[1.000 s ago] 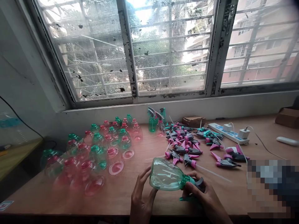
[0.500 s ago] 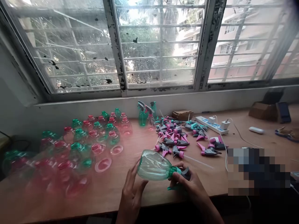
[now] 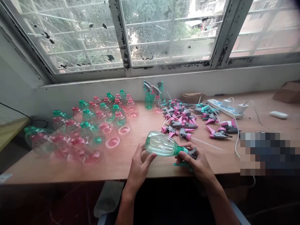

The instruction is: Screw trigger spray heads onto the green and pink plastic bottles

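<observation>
A clear green spray bottle lies sideways in the air over the table's front edge, its base to the left and its neck to the right. My left hand holds the base end, thumb against the lower side and fingers behind. At the neck, my right hand grips the grey and teal trigger sprayer, which sits on the bottle's mouth. Part of the sprayer is hidden by my right fingers. Its teal lever points down below the hand.
Several open pink and green bottles stand on the left of the table. Loose trigger sprayers with tubes lie in a pile beyond my hands. Three fitted spray bottles stand at the wall. A power strip with cables lies right.
The view has tilted downward, showing more below the table edge. My left thumb has come up against the bottle. Both hands keep the bottle and sprayer together.
</observation>
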A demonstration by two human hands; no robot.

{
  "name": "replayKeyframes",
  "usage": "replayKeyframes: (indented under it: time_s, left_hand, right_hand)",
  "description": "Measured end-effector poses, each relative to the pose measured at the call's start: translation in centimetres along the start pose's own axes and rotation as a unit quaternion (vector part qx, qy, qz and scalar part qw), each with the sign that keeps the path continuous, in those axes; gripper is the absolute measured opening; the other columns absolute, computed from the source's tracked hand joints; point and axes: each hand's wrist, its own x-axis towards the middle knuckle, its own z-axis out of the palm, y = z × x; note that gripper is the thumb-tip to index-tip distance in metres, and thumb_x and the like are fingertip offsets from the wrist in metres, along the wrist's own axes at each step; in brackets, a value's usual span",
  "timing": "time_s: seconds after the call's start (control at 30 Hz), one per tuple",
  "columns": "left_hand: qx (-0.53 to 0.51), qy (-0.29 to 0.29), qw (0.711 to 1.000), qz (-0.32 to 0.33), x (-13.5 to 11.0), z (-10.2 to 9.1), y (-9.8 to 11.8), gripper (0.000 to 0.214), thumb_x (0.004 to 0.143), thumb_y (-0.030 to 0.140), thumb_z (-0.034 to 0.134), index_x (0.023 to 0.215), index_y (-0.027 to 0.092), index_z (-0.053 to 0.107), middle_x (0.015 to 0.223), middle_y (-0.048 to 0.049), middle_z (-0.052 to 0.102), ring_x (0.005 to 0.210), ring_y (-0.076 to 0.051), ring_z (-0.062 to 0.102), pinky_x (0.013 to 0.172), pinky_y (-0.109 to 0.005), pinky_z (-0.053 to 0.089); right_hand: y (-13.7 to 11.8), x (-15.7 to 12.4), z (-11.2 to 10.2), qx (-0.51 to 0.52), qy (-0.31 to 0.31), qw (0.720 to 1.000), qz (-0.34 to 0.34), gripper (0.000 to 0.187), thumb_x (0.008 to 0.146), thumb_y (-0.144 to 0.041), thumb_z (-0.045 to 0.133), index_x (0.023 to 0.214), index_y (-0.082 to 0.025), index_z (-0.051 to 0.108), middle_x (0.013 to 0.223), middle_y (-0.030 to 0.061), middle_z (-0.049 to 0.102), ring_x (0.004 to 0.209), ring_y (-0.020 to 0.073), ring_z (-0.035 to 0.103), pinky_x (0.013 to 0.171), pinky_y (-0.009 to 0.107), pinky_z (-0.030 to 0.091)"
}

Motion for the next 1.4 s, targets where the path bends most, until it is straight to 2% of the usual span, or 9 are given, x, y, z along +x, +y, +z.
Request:
replayKeyframes:
  time_s: [0.27, 0.37, 0.53, 0.63, 0.77, 1.03, 1.17, 1.3, 1.4]
  left_hand:
    - [0.152, -0.014, 0.984, 0.094, 1.0, -1.3, 0.7, 0.040, 0.090, 0.033, 0.065, 0.130, 0.029, 0.058, 0.138, -0.0052, 0.058, 0.135, -0.028, 0.047, 0.115, -0.044, 0.034]
    - [0.145, -0.023, 0.986, 0.081, 0.9, -1.5, 0.3, 0.038, 0.091, 0.032, 0.064, 0.128, 0.028, 0.059, 0.135, -0.0053, 0.059, 0.133, -0.028, 0.049, 0.114, -0.043, 0.037]
    - [0.041, -0.053, 0.997, 0.026, 0.6, -1.1, 0.1, 0.043, 0.093, 0.032, 0.061, 0.134, 0.028, 0.051, 0.140, -0.0066, 0.055, 0.130, -0.026, 0.053, 0.107, -0.040, 0.046]
    - [0.013, -0.043, 0.999, 0.021, 0.5, -0.9, 0.1, 0.042, 0.093, 0.031, 0.061, 0.133, 0.025, 0.050, 0.140, -0.0079, 0.056, 0.130, -0.026, 0.054, 0.106, -0.040, 0.048]
    - [0.042, -0.009, 0.998, 0.044, 0.5, -1.1, -0.1, 0.043, 0.089, 0.032, 0.066, 0.130, 0.022, 0.054, 0.134, -0.0099, 0.059, 0.128, -0.029, 0.054, 0.110, -0.044, 0.043]
    - [0.105, -0.018, 0.994, 0.027, 0.4, -1.2, -0.3, 0.044, 0.090, 0.032, 0.065, 0.131, 0.027, 0.052, 0.132, -0.0056, 0.062, 0.128, -0.026, 0.056, 0.113, -0.043, 0.038]
    - [0.120, 0.003, 0.992, 0.031, 0.4, -1.3, -0.1, 0.052, 0.088, 0.037, 0.067, 0.135, 0.028, 0.048, 0.133, -0.0064, 0.061, 0.131, -0.028, 0.053, 0.114, -0.045, 0.037]
    - [0.143, 0.012, 0.989, 0.047, 0.4, -1.3, -0.1, 0.037, 0.092, 0.037, 0.061, 0.127, 0.026, 0.055, 0.129, -0.0062, 0.062, 0.129, -0.028, 0.052, 0.113, -0.045, 0.036]
    - [0.160, 0.018, 0.985, 0.064, 0.3, -1.3, 0.0, 0.041, 0.091, 0.037, 0.063, 0.130, 0.027, 0.054, 0.135, -0.0061, 0.058, 0.134, -0.028, 0.047, 0.115, -0.046, 0.032]
  right_hand:
    - [-0.2, 0.0, 0.2, -0.004, 0.010, 1.000, 0.001, 0.030, 0.082, -0.041, 0.075, 0.098, -0.020, 0.061, 0.069, 0.0022, 0.075, 0.065, 0.0214, 0.072, 0.068, 0.036, 0.062]
    - [-0.2, 0.1, 0.2, 0.001, 0.005, 1.000, 0.011, 0.029, 0.081, -0.040, 0.076, 0.095, -0.020, 0.060, 0.071, 0.0017, 0.075, 0.064, 0.0197, 0.072, 0.067, 0.034, 0.062]
    - [-0.3, 0.2, 0.2, 0.006, -0.006, 1.000, 0.007, 0.028, 0.082, -0.040, 0.076, 0.094, -0.021, 0.060, 0.073, -0.0001, 0.075, 0.064, 0.0179, 0.071, 0.067, 0.031, 0.061]
    - [-0.3, 0.2, 0.2, -0.011, -0.009, 1.000, 0.008, 0.027, 0.082, -0.040, 0.075, 0.094, -0.021, 0.060, 0.071, -0.0005, 0.075, 0.065, 0.0182, 0.072, 0.067, 0.030, 0.060]
    - [-0.5, 0.2, 0.3, -0.014, -0.003, 1.000, 0.013, 0.030, 0.081, -0.043, 0.076, 0.093, -0.020, 0.060, 0.069, 0.0001, 0.074, 0.063, 0.0199, 0.072, 0.067, 0.032, 0.060]
    - [-0.2, 0.3, 0.4, -0.012, -0.006, 1.000, 0.006, 0.030, 0.081, -0.043, 0.076, 0.094, -0.020, 0.061, 0.068, -0.0006, 0.073, 0.063, 0.0197, 0.073, 0.065, 0.032, 0.061]
    - [-0.2, 0.3, 0.4, -0.028, -0.017, 0.999, 0.008, 0.031, 0.079, -0.040, 0.078, 0.096, -0.020, 0.062, 0.068, -0.0013, 0.073, 0.063, 0.0199, 0.074, 0.063, 0.030, 0.059]
    - [-0.7, 0.3, 0.5, -0.007, -0.015, 1.000, 0.008, 0.030, 0.079, -0.039, 0.078, 0.096, -0.019, 0.063, 0.069, -0.0012, 0.073, 0.062, 0.0194, 0.073, 0.064, 0.032, 0.060]
    - [-0.8, 0.3, 0.6, 0.021, -0.010, 1.000, 0.014, 0.030, 0.080, -0.040, 0.078, 0.095, -0.020, 0.061, 0.068, -0.0019, 0.072, 0.061, 0.0190, 0.072, 0.065, 0.033, 0.061]
